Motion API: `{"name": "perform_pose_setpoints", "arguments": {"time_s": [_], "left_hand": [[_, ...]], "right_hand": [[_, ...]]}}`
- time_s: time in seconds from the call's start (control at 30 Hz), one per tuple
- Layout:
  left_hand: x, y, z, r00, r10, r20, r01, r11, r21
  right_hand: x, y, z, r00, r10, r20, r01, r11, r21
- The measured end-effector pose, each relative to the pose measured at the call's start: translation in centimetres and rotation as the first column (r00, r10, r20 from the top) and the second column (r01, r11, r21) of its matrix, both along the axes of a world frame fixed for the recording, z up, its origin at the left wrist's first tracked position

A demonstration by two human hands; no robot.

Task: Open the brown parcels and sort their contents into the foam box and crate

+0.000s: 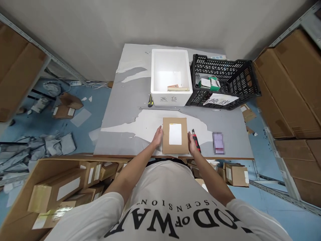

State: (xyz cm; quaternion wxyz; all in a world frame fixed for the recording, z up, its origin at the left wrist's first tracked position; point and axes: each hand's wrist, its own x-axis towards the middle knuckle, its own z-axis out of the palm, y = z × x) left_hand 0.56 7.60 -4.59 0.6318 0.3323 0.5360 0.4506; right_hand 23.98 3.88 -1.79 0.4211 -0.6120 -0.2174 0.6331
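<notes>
A small cardboard box (pixel 166 137) with a white label (pixel 175 134) on top lies at the table's front edge. My left hand (pixel 157 136) presses on its left side, fingers stretched along the wall. At the opposite side my right hand (pixel 192 143) grips the box, its fingertips partly hidden. Just beyond that hand lies a red and black utility knife (pixel 196 141), close to the fingers. A phone with a blurred purple screen (pixel 218 143) rests further right.
Behind the box stand a white foam bin (pixel 172 99) with booklets inside and a black plastic crate (pixel 227 87) holding small boxes. A yellow and black cutter (pixel 150 101) lies by the bin. A large carton (pixel 20 197) full of parcels stands at lower left. Shelves flank the table (pixel 120 117).
</notes>
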Motion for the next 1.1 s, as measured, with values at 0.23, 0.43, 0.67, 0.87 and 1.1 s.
{"name": "perform_pose_setpoints", "arguments": {"time_s": [0.23,0.43,0.67,0.87,1.1], "left_hand": [[-3.1,8.6,2.8,0.985,-0.158,-0.075,0.159,0.987,0.001],[-3.0,11.4,3.4,0.935,-0.344,-0.085,0.331,0.933,-0.138],[-2.9,10.8,3.5,0.928,-0.369,-0.042,0.361,0.923,-0.133],[-6.3,6.5,5.4,0.973,-0.218,-0.07,0.207,0.969,-0.134],[-6.7,-2.3,4.3,0.995,0.094,-0.037,-0.099,0.975,-0.201]], "right_hand": [[0.9,-7.7,1.2,0.989,-0.118,-0.087,0.105,0.984,-0.144],[-1.2,-9.7,3.8,0.994,0.002,-0.112,-0.015,0.993,-0.116],[-1.3,-8.0,4.7,0.997,-0.013,-0.08,0.004,0.994,-0.108],[2.3,-1.3,5.5,0.996,-0.035,-0.087,0.023,0.991,-0.128],[3.0,9.3,6.5,0.968,0.249,0.008,-0.242,0.948,-0.207]]}}
